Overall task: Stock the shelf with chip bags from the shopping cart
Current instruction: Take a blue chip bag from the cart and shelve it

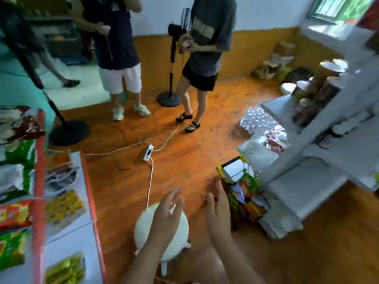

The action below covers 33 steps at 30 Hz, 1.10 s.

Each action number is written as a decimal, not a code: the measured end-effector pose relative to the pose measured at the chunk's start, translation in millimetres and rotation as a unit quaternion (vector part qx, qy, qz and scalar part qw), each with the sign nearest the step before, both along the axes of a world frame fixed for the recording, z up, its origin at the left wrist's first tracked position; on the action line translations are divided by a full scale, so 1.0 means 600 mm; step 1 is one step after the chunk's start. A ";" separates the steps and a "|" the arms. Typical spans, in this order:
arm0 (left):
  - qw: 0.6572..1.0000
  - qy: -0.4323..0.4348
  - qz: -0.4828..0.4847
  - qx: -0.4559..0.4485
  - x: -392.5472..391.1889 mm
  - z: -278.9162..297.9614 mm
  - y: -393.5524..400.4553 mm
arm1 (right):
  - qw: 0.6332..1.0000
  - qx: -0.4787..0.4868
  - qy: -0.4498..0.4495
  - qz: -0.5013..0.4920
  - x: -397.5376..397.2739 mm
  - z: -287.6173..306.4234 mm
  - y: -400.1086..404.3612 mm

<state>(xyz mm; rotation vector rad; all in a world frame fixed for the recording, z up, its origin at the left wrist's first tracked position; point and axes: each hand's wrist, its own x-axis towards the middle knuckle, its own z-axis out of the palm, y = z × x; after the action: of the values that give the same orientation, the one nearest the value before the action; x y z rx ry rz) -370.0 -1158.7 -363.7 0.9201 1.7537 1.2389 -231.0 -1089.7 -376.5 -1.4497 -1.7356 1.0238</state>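
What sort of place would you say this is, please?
Probably a room set up as a mock shop rather than a real store. Shelves on the left hold snack bags, a small cart of chip bags stands on the wooden floor, and people stand among tripod stands and a power strip.

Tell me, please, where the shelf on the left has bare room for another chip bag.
Bare white patches lie on the lower tiers of the shelf, between the yellow bags, and beside the red edge. The upper left is crowded with green and red bags.
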 end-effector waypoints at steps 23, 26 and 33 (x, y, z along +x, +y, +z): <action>0.963 0.068 -0.237 -0.107 0.313 -0.179 0.595 | 0.963 -0.189 0.002 -0.192 0.408 -0.192 0.465; 0.946 0.106 -0.278 -0.127 0.317 -0.212 0.654 | 0.959 -0.202 -0.001 -0.200 0.408 -0.222 0.501; 0.874 0.178 -0.430 -0.140 0.305 -0.320 0.792 | 0.947 -0.243 -0.026 -0.208 0.381 -0.304 0.587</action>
<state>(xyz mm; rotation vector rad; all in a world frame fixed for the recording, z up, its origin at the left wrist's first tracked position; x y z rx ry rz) -186.8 -683.4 -555.4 1.5752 1.4296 0.2353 -2.4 -737.3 -558.8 -2.0563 -1.1670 1.2293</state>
